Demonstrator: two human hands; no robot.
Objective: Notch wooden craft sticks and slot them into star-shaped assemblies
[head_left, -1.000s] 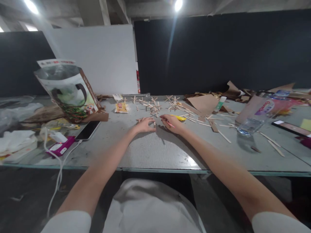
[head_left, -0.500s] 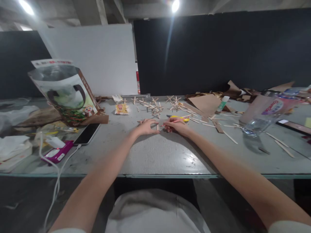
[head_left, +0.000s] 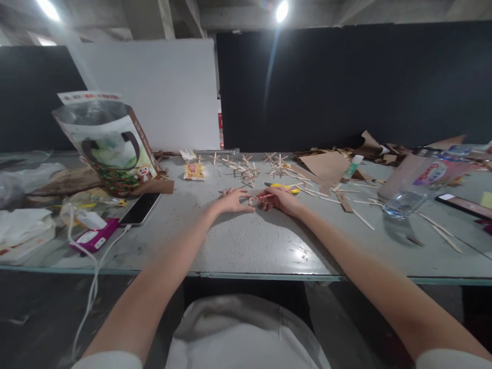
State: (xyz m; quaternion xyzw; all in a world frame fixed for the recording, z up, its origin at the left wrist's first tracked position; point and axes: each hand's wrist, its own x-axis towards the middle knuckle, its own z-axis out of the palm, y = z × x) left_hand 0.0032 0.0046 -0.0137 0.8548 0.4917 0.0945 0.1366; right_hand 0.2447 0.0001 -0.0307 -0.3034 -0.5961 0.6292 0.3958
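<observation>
My left hand (head_left: 233,200) rests on the table with thumb and forefinger curved round a short pale wooden stick piece (head_left: 250,202), one at each end of it. Close by on the right, my right hand (head_left: 282,200) has its fingers closed on a thin reddish pencil (head_left: 264,197), whose tip points toward the wooden piece. Whether the tip touches the wood is too small to tell. Just behind the right hand lies a yellow and black utility knife (head_left: 294,189), partly hidden by that hand. Several crossed-stick pieces (head_left: 248,169) stand beyond both hands.
Loose wooden sticks (head_left: 363,220) and brown cardboard (head_left: 325,166) are scattered to the right, with a glue tube (head_left: 353,165), a clear bottle (head_left: 407,200) and a phone (head_left: 465,205). Leftward are a large printed bag (head_left: 111,154), another phone (head_left: 141,209), a purple power bank (head_left: 96,236) and a white cable (head_left: 94,287).
The view has shifted slightly. My right fingers have turned a little, and the pencil lies at a different angle. My left hand keeps its place round the wooden piece.
</observation>
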